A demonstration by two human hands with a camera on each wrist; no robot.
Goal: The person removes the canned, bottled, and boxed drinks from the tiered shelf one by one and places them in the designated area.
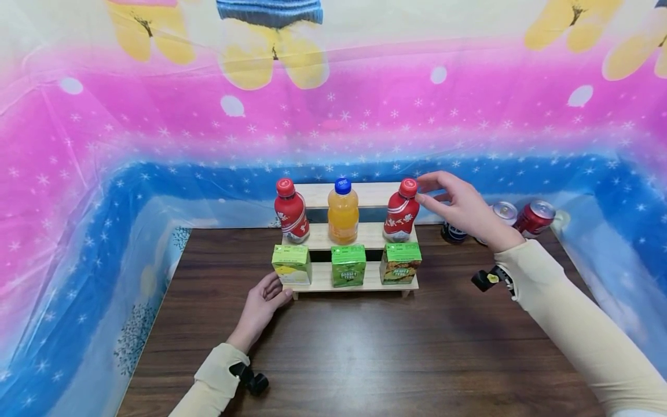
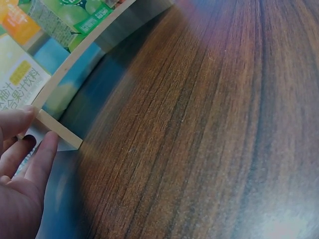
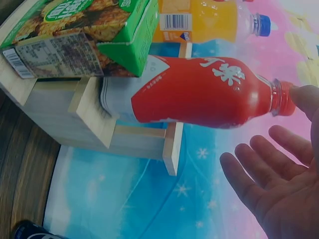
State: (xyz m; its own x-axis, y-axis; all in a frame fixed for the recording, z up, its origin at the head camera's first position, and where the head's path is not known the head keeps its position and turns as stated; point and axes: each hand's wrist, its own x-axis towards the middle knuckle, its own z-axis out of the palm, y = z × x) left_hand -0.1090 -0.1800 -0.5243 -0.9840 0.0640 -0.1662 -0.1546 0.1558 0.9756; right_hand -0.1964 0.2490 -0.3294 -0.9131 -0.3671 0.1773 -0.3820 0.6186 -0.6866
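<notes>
We hold the near left corner of a wooden rack (image 1: 321, 279) with our left hand (image 1: 263, 301); our right hand (image 1: 461, 202) is at the right red bottle's (image 1: 400, 215) cap (image 1: 409, 186). Beside it stand an orange bottle (image 1: 343, 215) and another red bottle (image 1: 292, 214), behind three juice cartons (image 1: 348, 267). Cans (image 1: 535, 217) are farther right.

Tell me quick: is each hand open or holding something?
Left hand: holding the wooden rack.
Right hand: open, thumb at the cap of a red bottle.
</notes>
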